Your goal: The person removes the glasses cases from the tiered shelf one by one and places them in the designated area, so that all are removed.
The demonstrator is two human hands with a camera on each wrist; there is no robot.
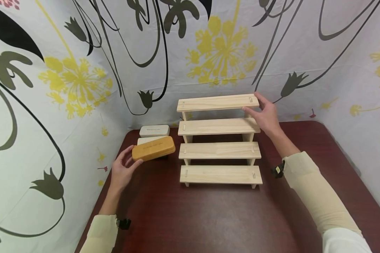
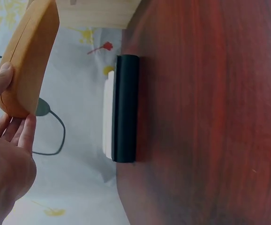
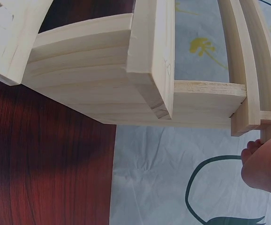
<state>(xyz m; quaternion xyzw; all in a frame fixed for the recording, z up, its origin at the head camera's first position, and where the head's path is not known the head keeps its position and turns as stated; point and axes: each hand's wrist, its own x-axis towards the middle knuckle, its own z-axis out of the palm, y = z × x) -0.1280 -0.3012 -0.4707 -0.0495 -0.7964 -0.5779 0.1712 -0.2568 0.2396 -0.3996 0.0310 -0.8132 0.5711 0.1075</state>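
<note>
My left hand (image 1: 121, 172) holds a mustard-yellow glasses case (image 1: 153, 148) by its left end, thumb on the near side and fingers behind. In the left wrist view the case (image 2: 30, 56) is closed, with a seam along its side, raised above the table. My right hand (image 1: 267, 117) grips the right end of the top shelf of a four-tier wooden stand (image 1: 220, 174). In the right wrist view the hand (image 3: 267, 164) shows only partly at the right edge, beside the stand's upper tier.
Behind the held case lie a pale grey case (image 1: 154, 131) and a whitish case (image 1: 142, 140), partly covered. A dark green case (image 2: 127, 108) lies in front of them. The dark red table (image 1: 215, 218) meets a flower-printed cloth (image 1: 177, 70) at the back and sides.
</note>
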